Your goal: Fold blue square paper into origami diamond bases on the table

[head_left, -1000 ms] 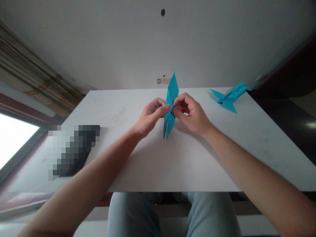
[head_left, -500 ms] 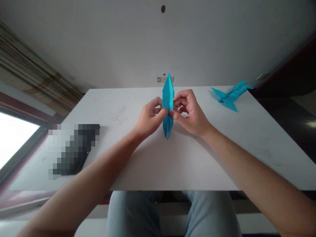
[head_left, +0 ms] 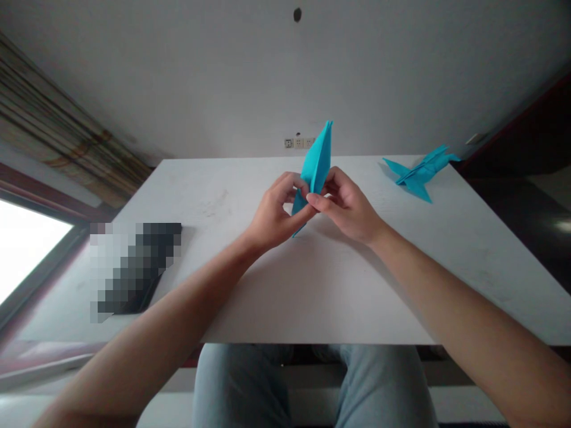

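A folded blue origami paper (head_left: 317, 157) is held between both hands above the middle of the table, its long point tilted up and to the right. My left hand (head_left: 281, 205) is closed on its lower left side, thumb stretched across the front. From the right, my right hand (head_left: 350, 205) pinches the paper near its middle, with the thumb beside the left thumb. The fingers hide part of the paper's lower half; a thin tip shows below the left hand.
On the white table (head_left: 267, 297), a blue origami bird (head_left: 423, 172) lies at the far right corner. A dark, pixelated flat object (head_left: 143, 267) lies at the left. A wall with sockets (head_left: 298, 143) stands behind; a curtain (head_left: 57, 125) hangs at the left.
The blue paper has turned from nearly upright to leaning right, and another face of it shows. My two hands have come closer together, their thumbs now meeting in front of it.
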`<state>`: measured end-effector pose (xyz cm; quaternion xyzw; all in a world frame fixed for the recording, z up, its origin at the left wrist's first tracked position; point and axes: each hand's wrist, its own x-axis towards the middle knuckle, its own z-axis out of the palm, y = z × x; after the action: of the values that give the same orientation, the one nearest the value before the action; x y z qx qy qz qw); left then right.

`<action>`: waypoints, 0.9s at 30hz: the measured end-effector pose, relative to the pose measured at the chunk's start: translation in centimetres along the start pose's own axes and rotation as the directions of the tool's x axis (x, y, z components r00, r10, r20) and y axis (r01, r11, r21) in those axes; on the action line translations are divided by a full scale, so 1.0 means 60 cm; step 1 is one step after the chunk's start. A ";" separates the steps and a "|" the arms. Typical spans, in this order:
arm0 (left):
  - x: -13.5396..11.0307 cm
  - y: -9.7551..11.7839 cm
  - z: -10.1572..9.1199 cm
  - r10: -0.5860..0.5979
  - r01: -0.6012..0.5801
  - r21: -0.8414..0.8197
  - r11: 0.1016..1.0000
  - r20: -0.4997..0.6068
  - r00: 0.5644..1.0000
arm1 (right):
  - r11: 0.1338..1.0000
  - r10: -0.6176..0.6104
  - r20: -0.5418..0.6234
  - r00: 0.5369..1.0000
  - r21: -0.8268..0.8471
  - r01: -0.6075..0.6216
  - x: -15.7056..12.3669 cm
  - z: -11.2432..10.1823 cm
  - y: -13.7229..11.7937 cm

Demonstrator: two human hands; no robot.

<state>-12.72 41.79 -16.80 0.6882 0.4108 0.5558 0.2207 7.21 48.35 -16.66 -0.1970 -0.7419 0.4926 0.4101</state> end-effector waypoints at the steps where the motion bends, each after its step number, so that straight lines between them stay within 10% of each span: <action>1: -0.001 -0.001 -0.001 0.025 -0.025 0.040 0.999 -0.002 1.000 | 1.000 0.002 0.002 1.000 0.000 -0.002 0.000 -0.001 0.002; 27: 0.004 -0.015 -0.007 0.212 -0.174 0.218 0.960 -0.161 0.964 | 0.989 0.090 -0.091 0.992 0.126 -0.078 0.025 -0.028 0.033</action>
<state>-13.37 42.42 -17.22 0.6900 0.4142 0.5909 0.0557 7.48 51.22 -17.53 -0.2264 -0.6808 0.5437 0.4356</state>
